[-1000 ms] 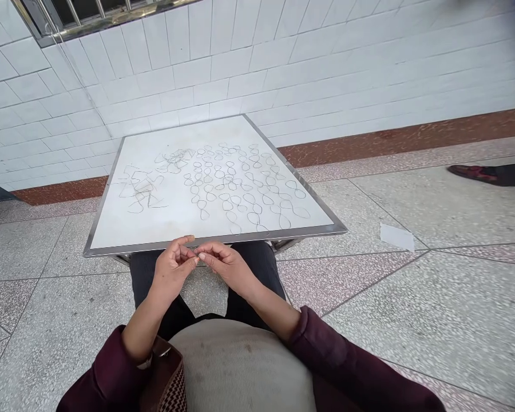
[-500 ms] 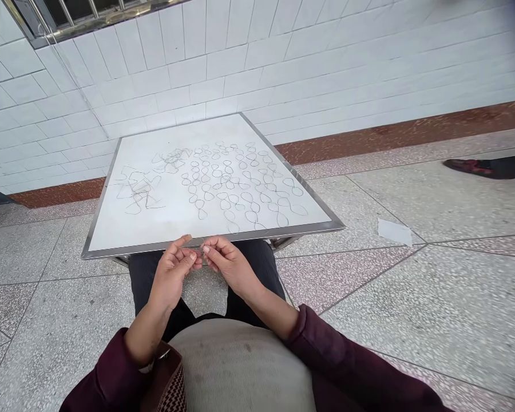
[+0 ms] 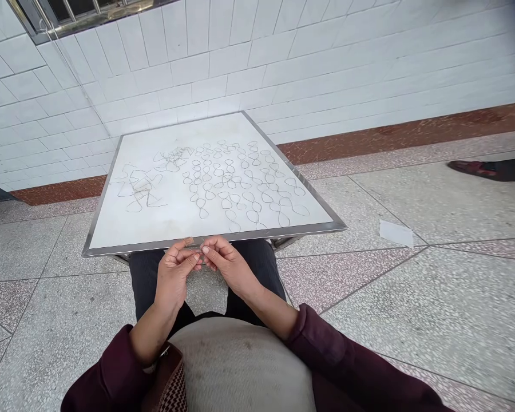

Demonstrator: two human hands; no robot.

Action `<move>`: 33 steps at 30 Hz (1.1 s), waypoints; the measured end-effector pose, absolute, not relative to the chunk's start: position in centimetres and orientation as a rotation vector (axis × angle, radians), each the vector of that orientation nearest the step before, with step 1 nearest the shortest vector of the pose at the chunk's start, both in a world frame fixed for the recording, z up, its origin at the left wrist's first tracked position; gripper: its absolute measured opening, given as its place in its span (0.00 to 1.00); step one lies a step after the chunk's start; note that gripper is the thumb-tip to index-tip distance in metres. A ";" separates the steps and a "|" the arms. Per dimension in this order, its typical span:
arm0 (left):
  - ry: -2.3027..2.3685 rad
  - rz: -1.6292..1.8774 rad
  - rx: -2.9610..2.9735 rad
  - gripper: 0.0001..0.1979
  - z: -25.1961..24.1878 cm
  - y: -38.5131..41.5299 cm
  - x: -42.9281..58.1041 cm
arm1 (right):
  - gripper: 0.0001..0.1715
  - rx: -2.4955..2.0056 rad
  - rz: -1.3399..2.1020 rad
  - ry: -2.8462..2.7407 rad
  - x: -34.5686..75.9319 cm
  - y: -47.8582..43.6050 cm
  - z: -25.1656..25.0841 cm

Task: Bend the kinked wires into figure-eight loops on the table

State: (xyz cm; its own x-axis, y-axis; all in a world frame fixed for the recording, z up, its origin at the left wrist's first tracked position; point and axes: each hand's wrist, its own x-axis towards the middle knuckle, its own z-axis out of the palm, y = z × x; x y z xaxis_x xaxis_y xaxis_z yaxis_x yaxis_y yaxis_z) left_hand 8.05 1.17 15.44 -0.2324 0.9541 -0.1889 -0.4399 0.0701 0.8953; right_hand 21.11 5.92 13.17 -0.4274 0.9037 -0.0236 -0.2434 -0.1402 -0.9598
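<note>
My left hand (image 3: 175,273) and my right hand (image 3: 225,264) meet just below the near edge of a small white table (image 3: 111,232) with a metal rim. Both pinch a thin piece of wire (image 3: 199,250) between thumb and fingertips; the wire is barely visible. On the table lie several bent wire loops in figure-eight shapes (image 3: 240,189), laid in rows at the centre and right. A tangle of loose, unshaped wire pieces (image 3: 141,189) lies on the table's left part.
A white tiled wall (image 3: 283,68) with a red-brown skirting stands behind the table. Speckled stone floor surrounds it. A scrap of white paper (image 3: 395,233) lies on the floor at right. Another person's dark shoe (image 3: 472,167) shows at the far right edge.
My hands stayed together at the table's edge; the fingers shifted slightly on the wire. The camera moved a little.
</note>
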 end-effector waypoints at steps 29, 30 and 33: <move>1.332 1.350 0.987 0.21 14.9 1.0 6.6 | 0.11 -0.832 1.664 -1.271 21.5 6.5 12.7; 1.340 1.347 0.994 0.21 14.9 1.0 6.5 | 0.11 -0.832 1.667 -1.267 21.5 6.5 12.7; 1.366 1.340 1.023 0.22 14.7 1.0 6.4 | 0.13 -0.836 1.699 -1.247 21.5 6.4 12.6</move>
